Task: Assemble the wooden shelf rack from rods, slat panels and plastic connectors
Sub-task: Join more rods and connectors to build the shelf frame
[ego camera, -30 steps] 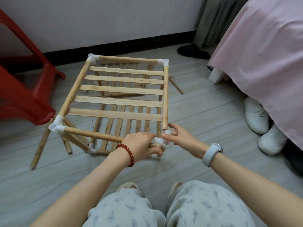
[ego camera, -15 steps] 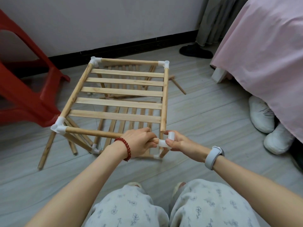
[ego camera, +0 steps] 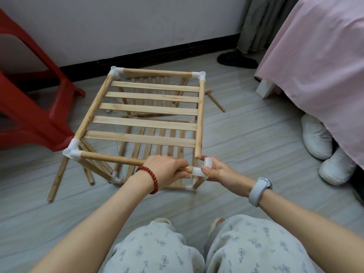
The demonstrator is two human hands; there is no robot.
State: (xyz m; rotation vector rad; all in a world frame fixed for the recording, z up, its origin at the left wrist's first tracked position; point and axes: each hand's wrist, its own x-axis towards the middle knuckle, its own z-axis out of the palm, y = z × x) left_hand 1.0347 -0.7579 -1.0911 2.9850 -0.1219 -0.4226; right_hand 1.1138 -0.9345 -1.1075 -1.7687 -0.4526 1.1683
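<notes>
1. The left hand [ego camera: 167, 170] grips the front rod [ego camera: 114, 159], hiding its right end.
2. The right hand [ego camera: 216, 172] pinches the white corner connector [ego camera: 199, 170]; the side rod [ego camera: 199, 119] hangs just above its open socket.
3. The lower slat panel [ego camera: 157, 138] is half hidden.

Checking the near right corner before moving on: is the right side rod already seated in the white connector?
No: the right side rod ends bare just above the white connector, which the right hand holds.

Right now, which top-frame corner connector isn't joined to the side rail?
The near-right connector, pinched by the right hand: the right rail's end hangs free above its open socket. The other three top corners have rods seated.
</notes>
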